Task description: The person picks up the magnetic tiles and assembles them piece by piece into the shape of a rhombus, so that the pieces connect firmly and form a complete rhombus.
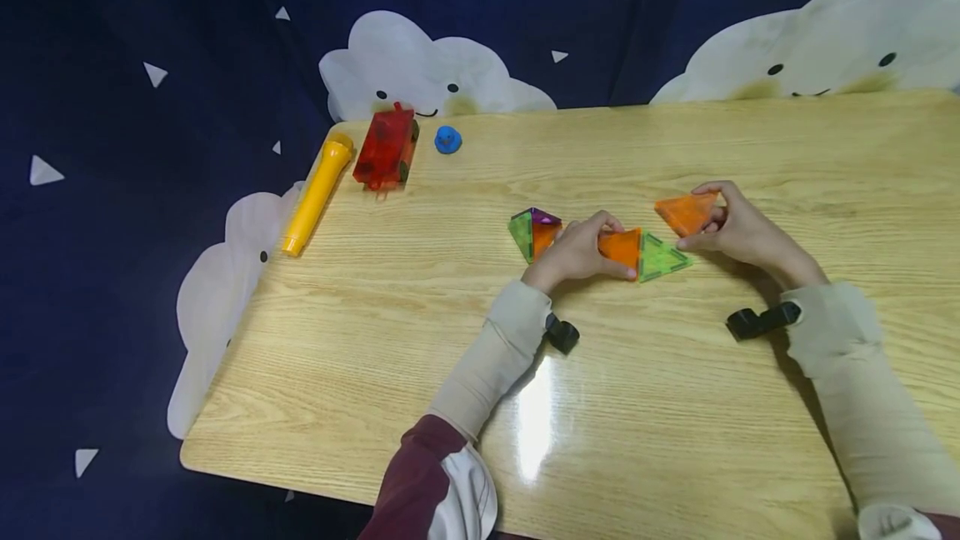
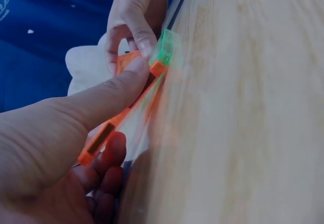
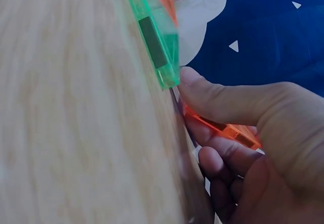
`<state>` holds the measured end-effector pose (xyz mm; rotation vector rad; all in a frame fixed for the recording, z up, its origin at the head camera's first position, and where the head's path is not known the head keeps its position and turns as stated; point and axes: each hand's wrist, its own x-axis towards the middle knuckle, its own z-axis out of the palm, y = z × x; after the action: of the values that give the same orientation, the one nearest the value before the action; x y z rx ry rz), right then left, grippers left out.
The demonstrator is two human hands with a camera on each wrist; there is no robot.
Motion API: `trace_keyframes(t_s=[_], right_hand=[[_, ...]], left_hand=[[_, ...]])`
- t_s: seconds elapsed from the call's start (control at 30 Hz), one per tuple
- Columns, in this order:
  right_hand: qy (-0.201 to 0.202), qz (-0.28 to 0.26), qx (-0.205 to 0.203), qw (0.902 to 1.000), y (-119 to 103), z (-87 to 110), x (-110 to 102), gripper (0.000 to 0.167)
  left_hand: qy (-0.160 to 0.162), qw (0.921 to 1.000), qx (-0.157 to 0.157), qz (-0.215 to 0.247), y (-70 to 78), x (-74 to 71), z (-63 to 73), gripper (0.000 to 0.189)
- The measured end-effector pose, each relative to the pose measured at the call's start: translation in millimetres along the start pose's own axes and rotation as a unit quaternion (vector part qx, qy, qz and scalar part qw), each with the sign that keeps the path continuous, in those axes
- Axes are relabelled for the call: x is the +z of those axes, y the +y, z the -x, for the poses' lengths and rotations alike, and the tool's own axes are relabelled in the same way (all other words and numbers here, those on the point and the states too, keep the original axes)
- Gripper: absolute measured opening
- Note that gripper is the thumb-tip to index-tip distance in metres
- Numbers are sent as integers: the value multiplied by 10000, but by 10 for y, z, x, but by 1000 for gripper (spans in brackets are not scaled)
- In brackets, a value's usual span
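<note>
My left hand [image 1: 576, 253] grips an orange magnetic tile [image 1: 621, 248], its thumb along the near edge and its fingers over the far edge. A green triangular magnetic tile [image 1: 662, 257] meets that tile's right side; its dark magnets show in the right wrist view. Just past the green point, my right hand [image 1: 741, 230] pinches an orange triangular tile [image 1: 684, 213] between thumb and fingers. In the right wrist view the thumb lies over this orange triangle [image 3: 238, 135]. Left of the left hand sits a group of green [image 1: 521, 232], purple [image 1: 544, 217] and orange [image 1: 545, 237] tiles, partly hidden by that hand.
A yellow toy microphone [image 1: 317, 198] lies along the left edge of the wooden table [image 1: 360, 365]. Beside it are a red translucent toy cart [image 1: 387, 148] and a small blue figure [image 1: 447, 139] near the back edge. Dark cloth with cloud prints [image 1: 427, 65] hangs behind.
</note>
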<state>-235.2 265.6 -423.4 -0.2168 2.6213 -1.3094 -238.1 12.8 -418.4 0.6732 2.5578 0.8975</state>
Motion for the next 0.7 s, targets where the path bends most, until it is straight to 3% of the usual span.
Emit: trace_keyframes(t_s=[0.23,0.47,0.7], right_hand=[[-111,-263,-2,9996,10,28,-14,73],[-197,-334,40,9992,50,43,-24,72],[-277,-349,35,9990,89,69,-32,74]], left_hand=[[-57,9987,-55,505,-16,-5,-11,63],[-45,9885,14,1510,-8,-16,-2,58],[41,9824,-16,1869,-6,-18,-3,56]])
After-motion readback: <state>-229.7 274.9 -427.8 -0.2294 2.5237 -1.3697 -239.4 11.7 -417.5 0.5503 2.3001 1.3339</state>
